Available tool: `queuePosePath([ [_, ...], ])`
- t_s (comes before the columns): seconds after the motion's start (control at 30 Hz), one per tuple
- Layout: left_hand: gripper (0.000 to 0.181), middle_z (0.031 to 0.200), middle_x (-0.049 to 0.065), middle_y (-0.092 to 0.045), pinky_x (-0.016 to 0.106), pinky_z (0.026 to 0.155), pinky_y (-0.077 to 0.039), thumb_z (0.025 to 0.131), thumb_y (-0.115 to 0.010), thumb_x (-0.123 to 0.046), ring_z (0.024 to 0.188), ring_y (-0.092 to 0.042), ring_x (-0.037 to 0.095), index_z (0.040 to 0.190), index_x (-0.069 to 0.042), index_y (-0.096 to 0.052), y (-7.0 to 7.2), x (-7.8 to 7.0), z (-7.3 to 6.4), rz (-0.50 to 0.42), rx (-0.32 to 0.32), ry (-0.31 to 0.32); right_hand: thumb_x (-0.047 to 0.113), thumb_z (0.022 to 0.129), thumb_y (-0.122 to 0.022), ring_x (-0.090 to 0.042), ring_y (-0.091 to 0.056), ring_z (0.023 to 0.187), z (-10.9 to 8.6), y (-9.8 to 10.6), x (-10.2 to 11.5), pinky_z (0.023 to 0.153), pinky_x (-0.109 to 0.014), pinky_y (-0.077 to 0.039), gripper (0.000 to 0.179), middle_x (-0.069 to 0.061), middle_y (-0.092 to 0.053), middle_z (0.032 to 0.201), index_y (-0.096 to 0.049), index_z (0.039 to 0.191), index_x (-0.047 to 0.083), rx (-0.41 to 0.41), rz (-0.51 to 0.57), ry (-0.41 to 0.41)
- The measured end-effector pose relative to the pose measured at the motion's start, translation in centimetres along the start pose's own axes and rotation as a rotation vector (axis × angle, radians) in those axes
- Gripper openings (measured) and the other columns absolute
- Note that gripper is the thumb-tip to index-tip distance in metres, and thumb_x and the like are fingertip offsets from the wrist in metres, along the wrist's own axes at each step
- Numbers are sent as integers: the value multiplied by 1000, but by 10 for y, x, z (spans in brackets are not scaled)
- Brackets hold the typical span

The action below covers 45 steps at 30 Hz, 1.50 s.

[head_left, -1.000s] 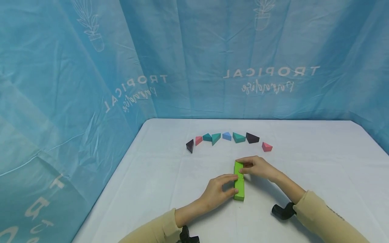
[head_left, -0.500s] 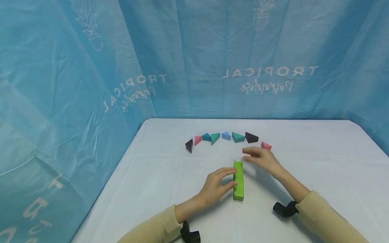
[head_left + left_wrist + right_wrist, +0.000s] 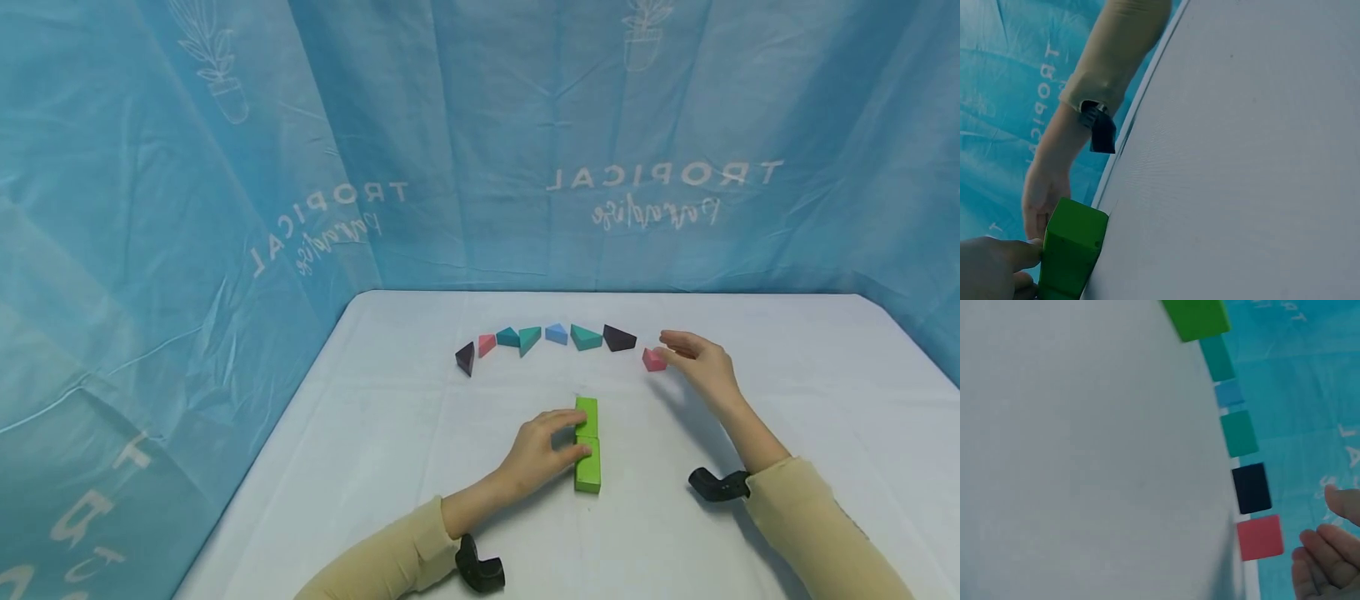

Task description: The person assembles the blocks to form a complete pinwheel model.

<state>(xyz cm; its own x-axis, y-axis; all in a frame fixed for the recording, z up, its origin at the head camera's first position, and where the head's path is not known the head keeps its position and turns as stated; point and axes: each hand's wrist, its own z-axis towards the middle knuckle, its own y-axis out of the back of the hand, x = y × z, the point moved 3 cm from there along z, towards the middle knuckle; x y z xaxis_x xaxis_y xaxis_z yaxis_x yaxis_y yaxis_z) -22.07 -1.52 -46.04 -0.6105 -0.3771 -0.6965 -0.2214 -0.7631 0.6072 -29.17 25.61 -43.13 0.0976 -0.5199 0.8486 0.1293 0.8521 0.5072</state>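
Two green blocks lie end to end on the white table, a far block (image 3: 587, 415) and a near block (image 3: 588, 468). My left hand (image 3: 536, 450) reaches them from the left, fingertips at the far block and thumb at the near one. In the left wrist view the thumb touches the side of a tall-looking green block (image 3: 1071, 250). My right hand (image 3: 701, 367) hovers beside a pink block (image 3: 653, 360) at the right end of the row. The right wrist view has the fingers (image 3: 1332, 556) spread apart from the thumb, to the right of the pink block, gripping nothing.
An arc of small wedge blocks runs along the back: black (image 3: 465, 359), pink (image 3: 487, 344), teal (image 3: 528, 339), blue (image 3: 557, 334), green-teal (image 3: 586, 337) and black (image 3: 619, 337). A blue printed curtain (image 3: 480, 167) hangs behind and left of the table.
My right hand has let go of the far green block and moved away and right to the pink block. The left hand has stayed at the green blocks.
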Motion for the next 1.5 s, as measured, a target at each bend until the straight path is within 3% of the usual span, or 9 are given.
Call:
queuePosePath([
  [0.3,44,127,4,-59,28,100,-38,85,-72,-20,121,-49,13,124,-3,-60,-1,2,-1,8,3,9,28,88,-69,-40,-57,105,5,-11,-21,87,-52,-45,47,-24,-61,115,-59,121,-4,-11,-142,62],
  [0.57,44,127,6,-58,28,101,-38,86,-71,-21,121,-49,14,124,-2,-60,-1,0,-1,-3,-2,2,25,89,-67,-38,-59,101,7,-16,-20,86,-51,-45,41,-24,-63,110,-61,118,-4,-30,-156,55],
  [1.0,44,127,6,-59,28,101,-38,85,-72,-19,121,-49,14,124,-2,-60,-1,0,-1,3,-8,7,19,88,-70,-36,-62,91,3,-19,-26,77,-48,-47,34,-22,-67,98,-64,110,-6,-73,-190,116],
  [1.3,43,127,6,-59,28,101,-38,86,-71,-20,122,-49,15,124,-3,-60,0,-1,-2,2,-11,6,25,89,-68,-33,-63,92,6,-16,-15,79,-41,-46,35,-20,-67,100,-66,111,-3,-99,-132,59],
  [1.5,43,127,6,-59,29,101,-38,87,-70,-20,122,-49,15,124,-2,-60,1,-2,-3,2,-6,-1,28,89,-67,-30,-63,95,2,-22,4,79,-38,-48,37,-17,-67,104,-66,115,1,-49,-105,37],
])
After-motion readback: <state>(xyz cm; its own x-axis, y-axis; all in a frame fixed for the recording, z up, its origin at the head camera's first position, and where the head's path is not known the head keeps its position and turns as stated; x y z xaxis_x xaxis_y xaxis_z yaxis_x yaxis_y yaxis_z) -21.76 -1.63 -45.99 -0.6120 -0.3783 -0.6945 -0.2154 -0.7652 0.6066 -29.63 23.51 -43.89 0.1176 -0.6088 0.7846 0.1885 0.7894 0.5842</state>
